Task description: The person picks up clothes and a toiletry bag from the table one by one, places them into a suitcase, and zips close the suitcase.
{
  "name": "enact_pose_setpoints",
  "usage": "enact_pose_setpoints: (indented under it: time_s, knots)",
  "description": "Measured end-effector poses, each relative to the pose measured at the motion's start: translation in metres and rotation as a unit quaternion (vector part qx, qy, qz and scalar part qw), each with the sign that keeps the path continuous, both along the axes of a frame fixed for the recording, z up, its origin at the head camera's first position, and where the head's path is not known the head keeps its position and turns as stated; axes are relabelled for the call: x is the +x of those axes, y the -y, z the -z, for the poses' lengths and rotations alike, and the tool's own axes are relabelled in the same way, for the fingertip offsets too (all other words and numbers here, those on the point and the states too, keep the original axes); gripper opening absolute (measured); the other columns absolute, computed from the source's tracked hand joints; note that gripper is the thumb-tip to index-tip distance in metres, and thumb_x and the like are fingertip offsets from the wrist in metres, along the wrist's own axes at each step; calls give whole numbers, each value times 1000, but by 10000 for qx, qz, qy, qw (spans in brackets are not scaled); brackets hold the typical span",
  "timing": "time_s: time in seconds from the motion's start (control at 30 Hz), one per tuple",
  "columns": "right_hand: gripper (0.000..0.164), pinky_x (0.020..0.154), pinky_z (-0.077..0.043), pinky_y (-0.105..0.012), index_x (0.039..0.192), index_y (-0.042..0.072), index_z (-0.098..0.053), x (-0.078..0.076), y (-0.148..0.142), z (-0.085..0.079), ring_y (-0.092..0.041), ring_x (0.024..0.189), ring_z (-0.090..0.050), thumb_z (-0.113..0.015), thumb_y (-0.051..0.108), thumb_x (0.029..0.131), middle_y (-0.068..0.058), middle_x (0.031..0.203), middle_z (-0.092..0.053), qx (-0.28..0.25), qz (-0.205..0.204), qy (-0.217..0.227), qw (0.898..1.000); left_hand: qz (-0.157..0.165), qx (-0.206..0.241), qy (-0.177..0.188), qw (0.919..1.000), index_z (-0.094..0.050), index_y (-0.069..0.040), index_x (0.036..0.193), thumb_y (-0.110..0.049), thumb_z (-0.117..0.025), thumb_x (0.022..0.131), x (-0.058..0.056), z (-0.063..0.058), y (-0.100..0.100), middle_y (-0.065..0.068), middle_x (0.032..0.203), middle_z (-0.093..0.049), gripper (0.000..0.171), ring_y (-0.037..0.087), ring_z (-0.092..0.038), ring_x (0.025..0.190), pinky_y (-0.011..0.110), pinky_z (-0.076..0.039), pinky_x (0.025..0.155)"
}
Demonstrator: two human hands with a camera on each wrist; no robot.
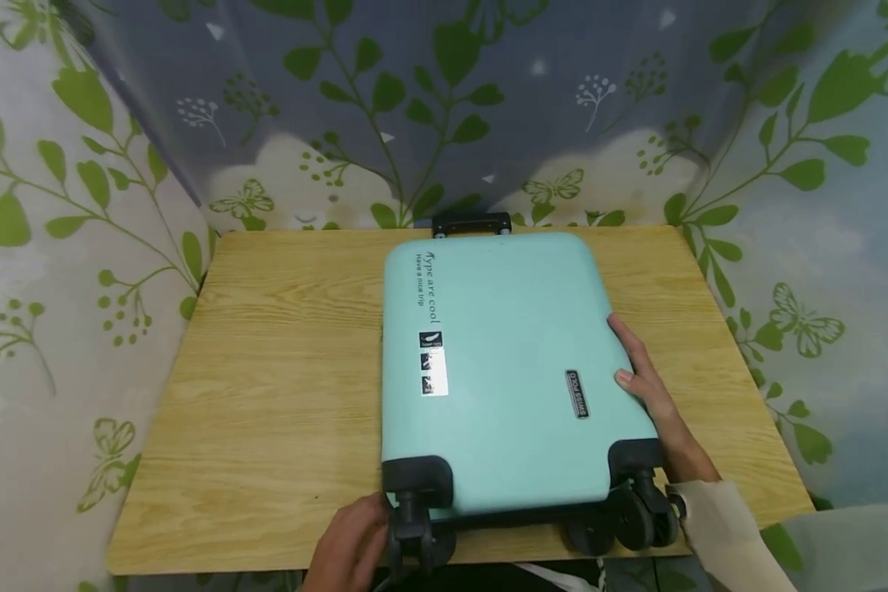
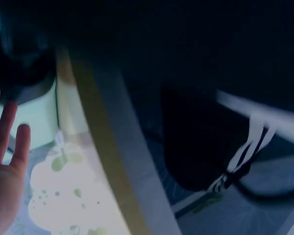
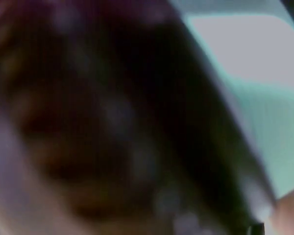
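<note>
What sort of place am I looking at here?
Probably a small indoor work nook, perhaps curtained off: coverings printed with leaves and butterflies enclose the back and sides of a wooden table, where a mint-green suitcase lies.

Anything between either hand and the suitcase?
Right hand: nothing visible; it touches the suitcase's side. Left hand: the near-left caster stands right beside it; whether its fingers touch the suitcase is unclear.
</note>
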State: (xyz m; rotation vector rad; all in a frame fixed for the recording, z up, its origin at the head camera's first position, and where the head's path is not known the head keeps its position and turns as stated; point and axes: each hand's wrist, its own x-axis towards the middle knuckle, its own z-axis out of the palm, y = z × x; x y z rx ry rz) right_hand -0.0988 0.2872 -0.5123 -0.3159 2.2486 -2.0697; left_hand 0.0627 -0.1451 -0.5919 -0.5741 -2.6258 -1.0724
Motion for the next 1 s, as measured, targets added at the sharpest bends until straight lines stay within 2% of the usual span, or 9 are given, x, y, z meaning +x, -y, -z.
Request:
enact_pose_setpoints:
  time_s: [0.13, 0.23, 0.33, 0.43, 0.53, 0.63, 0.83, 0.93, 1.0]
  knots:
    - [76, 128, 7, -63, 177, 18, -18, 0, 5, -2, -34, 168, 3, -42, 22, 105, -12, 185, 3, -1, 51, 153, 9999, -771, 71, 563, 9954, -69, -21, 110, 4, -84, 90, 0, -6, -6, -5, 118, -76, 36, 19, -73, 107, 40, -63, 87]
    - [73, 126, 8, -68, 177, 20, -19, -1, 10, -2, -37, 168, 8, -41, 18, 106, -11, 185, 5, -45, 10, 139, 9999, -1315, 86, 1354, 9820, -72, -22, 108, -3, -81, 97, -5, -17, -7, -3, 116, -79, 24, 23, -76, 109, 45, -63, 90]
    - [70, 125, 9, -69, 176, 24, -22, 1, 11, -2, -35, 169, 12, -40, 14, 109, -8, 185, 7, -88, -77, 141, 9998, -1420, -56, 1719, 9748, -75, -22, 103, -8, -80, 99, -9, -26, -5, -8, 104, -79, 15, 17, -73, 100, 42, -61, 86]
    - [66, 125, 10, -70, 175, 25, -28, 4, 9, -5, -35, 169, 15, -39, 12, 112, -5, 185, 8, 11, -132, 101, 9999, -1249, -432, 1280, 9829, -77, -24, 98, -8, -86, 92, -9, -30, 0, -15, 91, -74, 19, 5, -64, 87, 35, -57, 78]
    - [66, 123, 12, -74, 174, 26, -29, 6, 8, -6, -38, 169, 17, -41, 12, 111, -3, 185, 11, 163, -211, 107, 9996, -931, -722, 215, 9928, -78, -21, 95, -5, -94, 81, -8, -25, 7, -15, 83, -72, 27, 0, -61, 79, 31, -56, 73]
    - [69, 121, 13, -81, 174, 27, -27, 7, 9, -6, -41, 168, 18, -44, 14, 109, 1, 185, 13, 275, -251, 195, 9991, -626, -699, -486, 9944, -78, -21, 97, -6, -95, 78, -7, -15, 15, -14, 82, -73, 30, -2, -60, 77, 26, -54, 71]
    - [70, 122, 8, -82, 174, 26, -27, 9, 13, -8, -40, 168, 14, -47, 18, 108, 3, 185, 11, 379, -141, 360, 9985, -187, -260, -622, 9976, -80, -23, 102, -2, -90, 81, -1, -8, 19, -18, 85, -75, 32, -2, -63, 80, 19, -52, 69]
    - [69, 122, 4, -80, 174, 26, -27, 10, 12, -10, -40, 167, 8, -46, 17, 108, -1, 185, 8, 350, -128, 356, 9987, 9, -9, -641, 9979, -81, -21, 105, -14, -77, 102, 3, -9, 17, -17, 82, -74, 9, 0, -65, 78, 17, -52, 67]
    - [69, 122, 2, -78, 174, 26, -27, 11, 12, -11, -40, 166, 4, -45, 16, 108, -1, 186, 6, 278, -141, 363, 9989, 13, 134, -700, 9975, -81, -17, 105, -20, -68, 110, 5, -6, 13, -16, 77, -70, 14, -3, -61, 72, 14, -49, 63]
